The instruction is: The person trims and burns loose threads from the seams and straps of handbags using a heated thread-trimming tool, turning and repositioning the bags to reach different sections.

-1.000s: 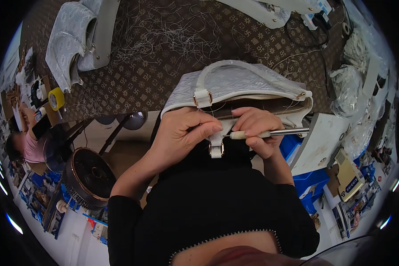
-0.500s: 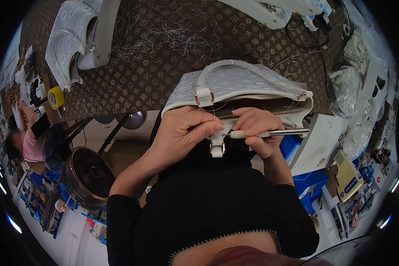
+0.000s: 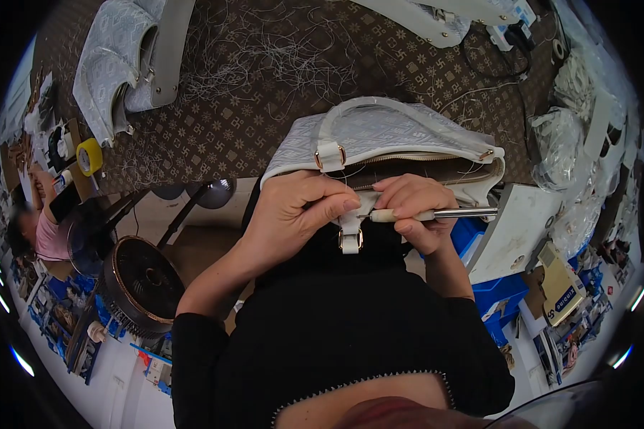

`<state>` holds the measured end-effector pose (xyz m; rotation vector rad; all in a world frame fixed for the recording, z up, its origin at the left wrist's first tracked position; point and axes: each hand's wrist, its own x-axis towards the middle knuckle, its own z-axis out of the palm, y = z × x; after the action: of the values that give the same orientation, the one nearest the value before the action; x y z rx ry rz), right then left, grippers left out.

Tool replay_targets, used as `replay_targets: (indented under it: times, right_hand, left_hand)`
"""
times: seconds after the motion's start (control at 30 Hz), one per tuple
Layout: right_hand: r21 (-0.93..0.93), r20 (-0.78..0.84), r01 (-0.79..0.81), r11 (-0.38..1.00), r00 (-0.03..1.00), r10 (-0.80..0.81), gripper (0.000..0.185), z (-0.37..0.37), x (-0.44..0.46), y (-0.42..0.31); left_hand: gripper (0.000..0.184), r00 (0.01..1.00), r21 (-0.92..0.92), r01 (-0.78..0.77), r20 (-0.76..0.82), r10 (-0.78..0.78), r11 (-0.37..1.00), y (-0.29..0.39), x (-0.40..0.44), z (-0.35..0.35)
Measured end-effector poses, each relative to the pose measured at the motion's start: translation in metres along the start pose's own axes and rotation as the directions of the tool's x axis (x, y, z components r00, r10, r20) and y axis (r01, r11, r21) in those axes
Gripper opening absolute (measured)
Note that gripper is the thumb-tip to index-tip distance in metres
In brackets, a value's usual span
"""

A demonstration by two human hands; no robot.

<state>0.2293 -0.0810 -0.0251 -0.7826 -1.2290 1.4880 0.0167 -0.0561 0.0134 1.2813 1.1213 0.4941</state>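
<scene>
A white patterned handbag (image 3: 293,146) lies at the table's front edge, its zipped mouth open towards me. My left hand (image 3: 293,214) is closed, thumb and forefinger pinching the white strap tab (image 3: 350,223) with a gold buckle that hangs at the bag's near side. A thin thread loops close above those fingers. Wrapped around an awl-like tool (image 3: 465,212) with a cream grip and metal shaft is my right hand (image 3: 423,211). The tool's thin tip points left and meets the tab; whether it pierces the material I cannot tell.
Loose thread ends (image 3: 279,57) litter the brown patterned tablecloth (image 3: 215,139). Another white bag (image 3: 114,64) and a yellow tape roll (image 3: 89,157) are at left. A black fan (image 3: 147,279) stands below. At right are a white board (image 3: 511,232) and clear plastic bags (image 3: 558,143). A person sits far left.
Very little differs. My right hand and the tool have shifted a hair to the left, and my left fingers hold nearly the same place on the tab.
</scene>
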Motion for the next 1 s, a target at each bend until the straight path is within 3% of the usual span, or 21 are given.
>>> replay_targets:
  times: [0.27,0.53,1.0]
  right_hand:
    - [0.118,-0.109,-0.015,0.993,0.994,0.028,0.011,0.006,0.005,-0.002]
    - [0.094,0.067,-0.082,0.992,0.995,0.076,0.011,0.003,0.015,0.002]
    - [0.068,0.111,-0.096,0.993,0.990,0.088,0.012,0.003,0.020,0.002]
  left_hand:
    - [0.016,0.999,-0.054,0.040,0.002,-0.040,0.998,0.000,0.000,0.000]
    - [0.017,0.999,-0.075,0.046,-0.008,-0.047,0.996,0.001,-0.001,-0.001]
    - [0.018,1.000,-0.069,0.023,-0.008,-0.023,0.997,0.001,0.000,-0.002]
